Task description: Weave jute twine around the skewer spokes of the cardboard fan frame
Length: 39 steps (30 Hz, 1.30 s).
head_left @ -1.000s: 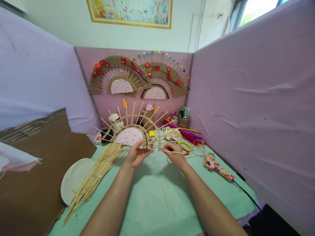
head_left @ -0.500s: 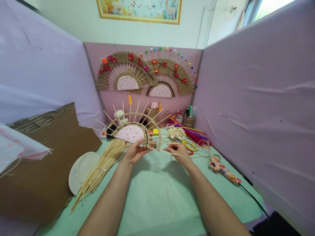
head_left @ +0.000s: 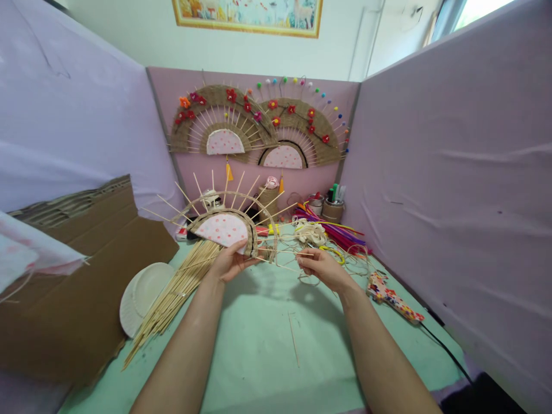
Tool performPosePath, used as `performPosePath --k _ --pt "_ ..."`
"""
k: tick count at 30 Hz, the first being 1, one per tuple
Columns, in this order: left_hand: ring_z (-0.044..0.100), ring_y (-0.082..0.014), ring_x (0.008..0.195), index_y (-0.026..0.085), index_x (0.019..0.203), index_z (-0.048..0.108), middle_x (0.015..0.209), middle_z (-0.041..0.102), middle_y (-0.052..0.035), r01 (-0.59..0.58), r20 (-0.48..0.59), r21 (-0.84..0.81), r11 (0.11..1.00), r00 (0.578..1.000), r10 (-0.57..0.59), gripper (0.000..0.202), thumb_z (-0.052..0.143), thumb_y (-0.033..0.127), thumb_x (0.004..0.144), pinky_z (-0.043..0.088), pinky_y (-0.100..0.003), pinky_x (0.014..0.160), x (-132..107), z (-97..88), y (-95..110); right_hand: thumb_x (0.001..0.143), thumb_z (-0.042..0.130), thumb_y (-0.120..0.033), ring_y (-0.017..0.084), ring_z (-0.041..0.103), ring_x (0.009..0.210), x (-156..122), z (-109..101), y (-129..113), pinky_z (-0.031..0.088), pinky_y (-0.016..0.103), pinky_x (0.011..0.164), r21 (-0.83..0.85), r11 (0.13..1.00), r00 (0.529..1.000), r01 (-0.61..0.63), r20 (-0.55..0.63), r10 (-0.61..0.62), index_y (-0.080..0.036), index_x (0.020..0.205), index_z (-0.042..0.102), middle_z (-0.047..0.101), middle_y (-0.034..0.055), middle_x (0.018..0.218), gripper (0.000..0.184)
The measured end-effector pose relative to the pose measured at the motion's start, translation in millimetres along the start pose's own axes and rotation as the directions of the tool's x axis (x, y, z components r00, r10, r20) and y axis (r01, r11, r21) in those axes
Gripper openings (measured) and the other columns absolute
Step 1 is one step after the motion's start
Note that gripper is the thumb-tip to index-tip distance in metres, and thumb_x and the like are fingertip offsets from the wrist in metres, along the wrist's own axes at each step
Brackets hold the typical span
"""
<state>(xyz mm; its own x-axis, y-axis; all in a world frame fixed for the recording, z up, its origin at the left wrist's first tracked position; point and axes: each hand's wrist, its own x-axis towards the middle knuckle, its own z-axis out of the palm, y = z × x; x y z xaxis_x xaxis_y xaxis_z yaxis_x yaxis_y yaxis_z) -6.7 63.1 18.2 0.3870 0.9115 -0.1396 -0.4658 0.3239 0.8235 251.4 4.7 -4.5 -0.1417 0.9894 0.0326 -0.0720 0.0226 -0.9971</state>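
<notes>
A half-round fan frame (head_left: 221, 230) with a pink-dotted white centre, a woven twine band and thin sticks fanning outward is held up above the table. My left hand (head_left: 233, 263) is closed on its lower right corner, the thumb over the dotted centre. To the right, my right hand (head_left: 319, 267) pinches a thin strand of twine (head_left: 286, 267) near the ends of the lowest sticks. This twine seems to run from the outer ring; its end is hidden by the fingers. A loose loop hangs below that hand.
A bundle of thin sticks (head_left: 172, 305) and white paper plates (head_left: 133, 302) lie left, beside brown cardboard (head_left: 64, 310). A flowered glue gun (head_left: 394, 299) with a cord lies right. Colourful pipe cleaners (head_left: 340, 233), pale cord (head_left: 311, 232) and a pen pot (head_left: 333, 210) are behind.
The fan frame has shifted slightly left and tilted in my left hand. My right hand has turned and moved a little right, away from the fan's edge.
</notes>
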Motion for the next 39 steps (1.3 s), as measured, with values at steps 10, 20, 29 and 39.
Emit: performPosePath --k 10,20,29,39 --pt "0.072 -0.0249 0.079 0.008 0.103 0.061 0.087 0.073 -0.0150 -0.021 -0.028 0.019 1.000 0.999 0.022 0.020 0.054 0.014 0.085 0.058 -0.041 0.077 0 -7.1 5 0.065 0.072 -0.033 0.011 0.048 0.058 -5 -2 -10 0.034 0.024 0.055 -0.101 0.991 0.973 0.088 -0.205 -0.107 -0.018 0.112 0.049 0.059 -0.0043 0.067 0.054" --pt "0.071 -0.0271 0.084 0.008 0.108 0.060 0.092 0.073 -0.0156 0.031 -0.025 0.039 0.999 0.999 -0.030 0.026 0.054 0.012 0.084 0.060 -0.040 0.074 -1 -3.4 3 0.066 0.074 -0.035 0.013 0.054 0.066 -14 -26 -13 0.039 0.025 0.057 -0.162 0.978 0.983 0.129 -0.106 -0.147 -0.020 0.110 0.055 0.062 0.0002 0.075 0.050" --pt "0.072 -0.0265 0.082 0.006 0.118 0.056 0.090 0.073 -0.0172 0.086 0.034 -0.033 0.996 0.996 -0.085 0.033 0.050 0.016 0.087 0.059 -0.039 0.075 -2 6.8 -5 0.060 0.079 -0.035 0.012 0.051 0.063 -5 -17 -7 0.038 0.024 0.057 -0.120 0.981 0.959 0.154 -0.221 -0.178 -0.019 0.076 0.058 0.059 -0.0013 0.070 0.032" --pt "0.069 -0.0270 0.092 0.005 0.117 0.058 0.107 0.069 -0.0182 0.233 0.187 -0.073 0.970 0.958 -0.216 0.034 0.049 0.020 0.088 0.058 -0.036 0.075 -9 41.4 -31 0.061 0.073 -0.042 0.014 0.052 0.063 8 19 5 0.040 0.028 0.059 -0.033 0.973 0.906 0.228 -0.360 -0.224 -0.019 0.069 0.065 0.063 0.0009 0.068 0.026"
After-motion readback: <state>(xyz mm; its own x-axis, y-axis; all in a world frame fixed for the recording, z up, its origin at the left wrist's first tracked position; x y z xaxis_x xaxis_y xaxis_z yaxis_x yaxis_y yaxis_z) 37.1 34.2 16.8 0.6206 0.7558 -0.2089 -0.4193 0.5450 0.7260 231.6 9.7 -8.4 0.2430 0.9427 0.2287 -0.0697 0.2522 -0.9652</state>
